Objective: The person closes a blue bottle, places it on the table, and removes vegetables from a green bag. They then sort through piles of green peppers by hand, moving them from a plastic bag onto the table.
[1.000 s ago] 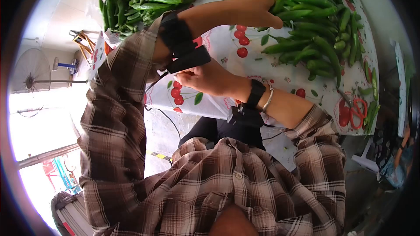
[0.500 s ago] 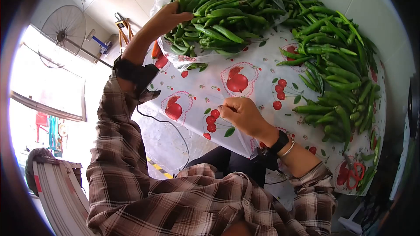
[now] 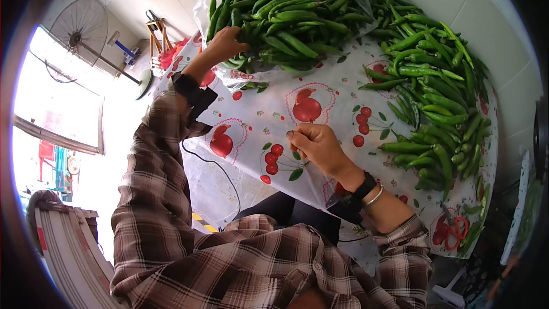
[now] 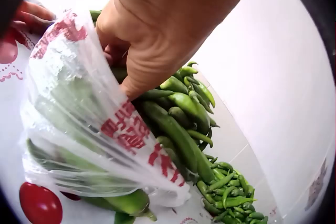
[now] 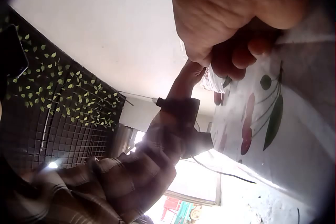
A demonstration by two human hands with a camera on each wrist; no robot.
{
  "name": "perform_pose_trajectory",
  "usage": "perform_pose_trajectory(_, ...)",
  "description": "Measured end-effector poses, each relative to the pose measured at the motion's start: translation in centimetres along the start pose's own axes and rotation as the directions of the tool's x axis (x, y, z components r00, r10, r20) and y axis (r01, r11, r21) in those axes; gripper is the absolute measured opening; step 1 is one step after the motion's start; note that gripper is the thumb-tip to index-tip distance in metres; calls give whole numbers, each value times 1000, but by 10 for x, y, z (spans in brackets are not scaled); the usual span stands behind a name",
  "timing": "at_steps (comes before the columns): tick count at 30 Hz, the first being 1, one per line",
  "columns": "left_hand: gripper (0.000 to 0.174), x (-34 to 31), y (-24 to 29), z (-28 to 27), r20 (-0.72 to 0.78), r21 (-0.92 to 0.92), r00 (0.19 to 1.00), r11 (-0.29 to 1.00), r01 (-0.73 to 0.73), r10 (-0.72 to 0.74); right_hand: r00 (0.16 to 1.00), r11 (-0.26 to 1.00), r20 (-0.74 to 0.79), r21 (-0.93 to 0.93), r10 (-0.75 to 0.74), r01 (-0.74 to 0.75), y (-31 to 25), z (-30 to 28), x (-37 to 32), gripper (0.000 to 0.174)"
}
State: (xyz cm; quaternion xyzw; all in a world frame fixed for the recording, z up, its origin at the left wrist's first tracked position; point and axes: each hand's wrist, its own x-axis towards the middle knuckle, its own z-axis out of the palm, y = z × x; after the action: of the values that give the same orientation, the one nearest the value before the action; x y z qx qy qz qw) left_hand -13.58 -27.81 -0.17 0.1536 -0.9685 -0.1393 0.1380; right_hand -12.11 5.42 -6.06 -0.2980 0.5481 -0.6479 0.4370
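Note:
In the head view my left hand reaches into the left side of a heap of green chili peppers in a clear plastic bag. From the left wrist, the hand bends over the bag's red-printed rim, thumb down beside large peppers. Its fingertips are hidden, so I cannot tell whether they grip a pepper. Over the table's front part, my right hand has its fingers curled and thumb against them, with nothing visible in it. Those curled fingers also show in the right wrist view.
A second pile of green peppers spreads along the table's right side. Red-handled scissors lie near the front right corner. A fruit-printed cloth covers the table. A cable hangs from my left wrist; a fan stands at left.
My left hand has gone from across the right pile to the bagged peppers at left, then slightly lower along their edge. My right hand stays over the table front. The head view has shifted.

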Motion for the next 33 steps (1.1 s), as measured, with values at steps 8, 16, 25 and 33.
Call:
perform_pose_trajectory(8, 43, 1, 14, -24, -73, 96, 991, 990, -105, 112, 995, 983, 23, -154, -97, 99, 3, -4, -1, 26)
perform_pose_trajectory(16, 24, -10, 183, -9, 181, -414, 849, 821, -392, 497, 993, 979, 30, -166, -114, 117, 2, -4, -2, 28)
perform_pose_trajectory(25, 73, -42, 311, 80, 378, -480, 443, 582, -657, 813, 966, 947, -53, -216, -255, 238, 13, -3, 1, 17)
perform_pose_trajectory(33, 82, -61, 339, 95, 537, -287, 512, 716, -637, 671, 686, 399, 159, -713, -710, 577, 25, -4, 8, 10)
